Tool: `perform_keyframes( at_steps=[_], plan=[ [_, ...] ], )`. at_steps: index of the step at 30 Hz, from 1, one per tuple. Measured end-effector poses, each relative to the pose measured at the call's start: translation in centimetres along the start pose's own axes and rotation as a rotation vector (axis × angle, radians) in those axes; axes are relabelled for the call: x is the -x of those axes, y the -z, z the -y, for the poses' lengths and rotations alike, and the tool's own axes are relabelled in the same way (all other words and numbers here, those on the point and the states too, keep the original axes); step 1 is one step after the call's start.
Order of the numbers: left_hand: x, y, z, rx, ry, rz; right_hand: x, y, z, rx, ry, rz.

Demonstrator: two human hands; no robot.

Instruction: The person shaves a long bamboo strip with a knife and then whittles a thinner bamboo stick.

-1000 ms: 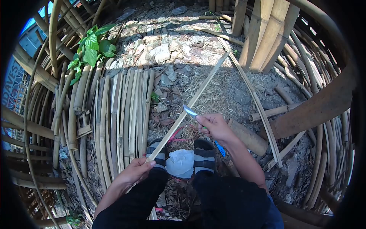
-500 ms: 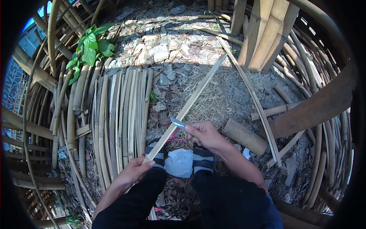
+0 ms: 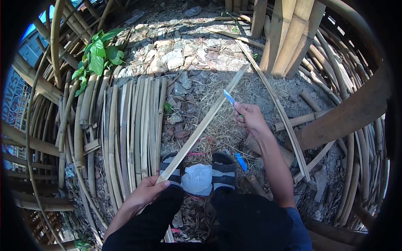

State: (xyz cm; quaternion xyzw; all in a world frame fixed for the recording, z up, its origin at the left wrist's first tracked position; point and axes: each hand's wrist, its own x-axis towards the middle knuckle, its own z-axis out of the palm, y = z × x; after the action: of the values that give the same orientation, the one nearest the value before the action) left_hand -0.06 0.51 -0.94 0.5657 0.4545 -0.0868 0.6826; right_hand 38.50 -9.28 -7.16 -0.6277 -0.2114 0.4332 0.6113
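My left hand (image 3: 146, 190) is closed around the near end of a long split bamboo strip (image 3: 203, 124). The strip slants up and away from me, its far end above the straw-like shavings (image 3: 226, 111). In my right hand (image 3: 252, 117) is a small knife (image 3: 229, 96), its blade against or very near the strip's upper part. The fingers wrap the handle, of which only a little green shows. Below my right forearm lies a flat blue piece (image 3: 240, 161), too small to identify.
A row of bamboo strips (image 3: 138, 125) lies to my left. Another long strip (image 3: 276, 100) rests on the right, near short bamboo pieces and a thick pole (image 3: 343, 119). Between my sandalled feet (image 3: 223, 171) is a whitish lump (image 3: 197, 179). Upright bamboo (image 3: 293, 37) stands behind.
My right hand has moved up and away along the strip with the knife. The blue piece on the ground now shows where the arm covered it. My left hand stays in place.
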Motion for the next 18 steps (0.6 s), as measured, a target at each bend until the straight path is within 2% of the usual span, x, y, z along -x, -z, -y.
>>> perform_keyframes(
  at_steps=[2, 4, 7, 10, 12, 13, 15, 16, 18],
  plan=[
    [0.0, -0.2, -0.2, 0.0, -0.001, 0.012, 2.2, -1.2, 1.8, 0.016, -0.098, 0.062],
    [-0.2, -0.3, -0.3, 0.036, -0.003, 0.021, 4.5, -4.8, 0.4, 0.108, -0.068, 0.192],
    [0.1, -0.6, -1.1, -0.004, 0.001, 0.026, 7.9, -8.6, -0.9, 0.105, -0.115, 0.509],
    [0.0, -0.3, -0.6, -0.037, -0.011, 0.019, 8.5, -9.5, -1.1, 0.053, -0.107, 0.507],
    [0.2, -0.1, -0.4, -0.023, 0.006, 0.023, 6.1, -7.5, -1.4, 0.049, 0.014, 0.218],
    [0.2, 0.0, -0.2, -0.009, 0.021, 0.033, 4.8, -6.1, -1.3, 0.05, 0.012, 0.217],
    [0.2, 0.1, 0.0, 0.007, 0.02, 0.041, 3.0, -4.0, 0.0, 0.019, 0.042, 0.038],
    [0.1, 0.2, 0.0, 0.022, 0.022, 0.045, 3.5, -4.2, 0.5, 0.023, 0.046, 0.035],
    [0.1, 0.2, -0.3, 0.031, 0.016, 0.05, 5.9, -5.8, 0.8, 0.008, -0.15, 0.267]
  ],
)
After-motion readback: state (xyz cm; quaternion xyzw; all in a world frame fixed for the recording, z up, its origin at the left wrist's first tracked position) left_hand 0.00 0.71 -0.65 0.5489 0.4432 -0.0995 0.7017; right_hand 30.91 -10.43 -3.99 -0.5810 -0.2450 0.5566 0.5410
